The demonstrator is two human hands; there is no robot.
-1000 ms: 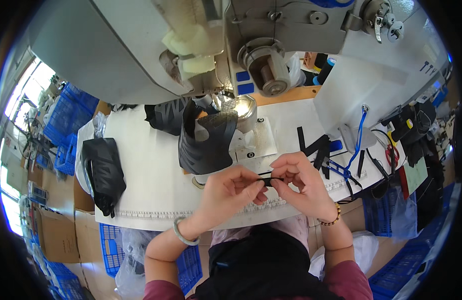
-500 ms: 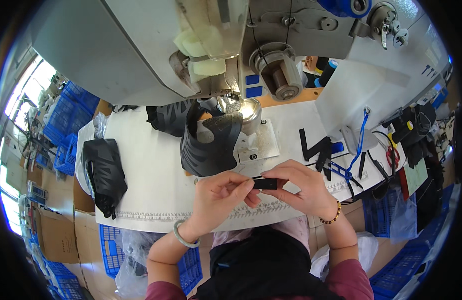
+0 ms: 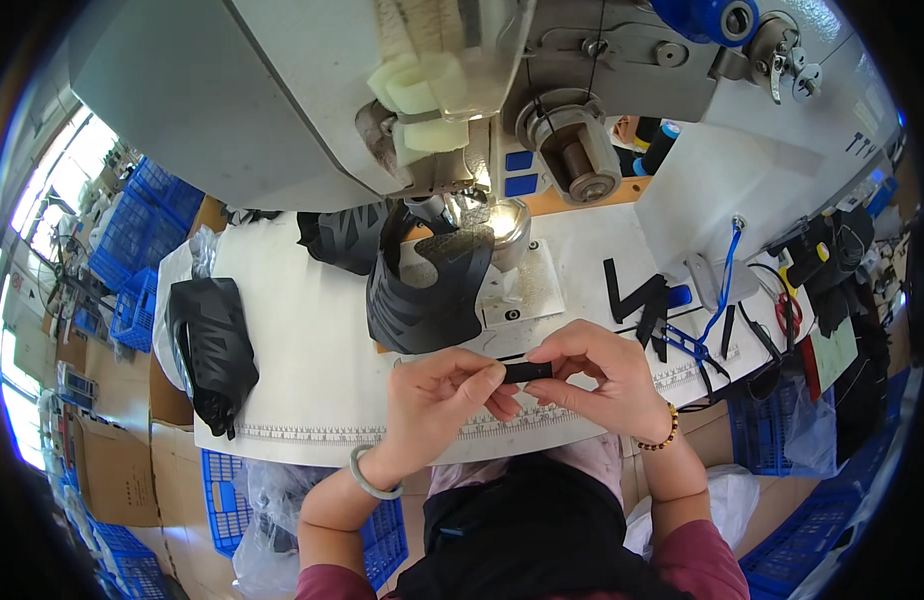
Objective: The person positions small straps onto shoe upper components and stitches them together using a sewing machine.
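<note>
Pinching the left end of a short, flat black strip (image 3: 528,372) between thumb and bent fingers of the bare left hand (image 3: 432,400). Curving thumb and forefinger of the bare right hand (image 3: 610,382) around its right end; cannot tell whether gripping. Holding it between both hands, above the white, ruler-edged tabletop (image 3: 302,370).

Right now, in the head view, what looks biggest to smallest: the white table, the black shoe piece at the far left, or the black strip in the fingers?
1. White table
2. Black shoe piece
3. Black strip, clearly smallest
</note>
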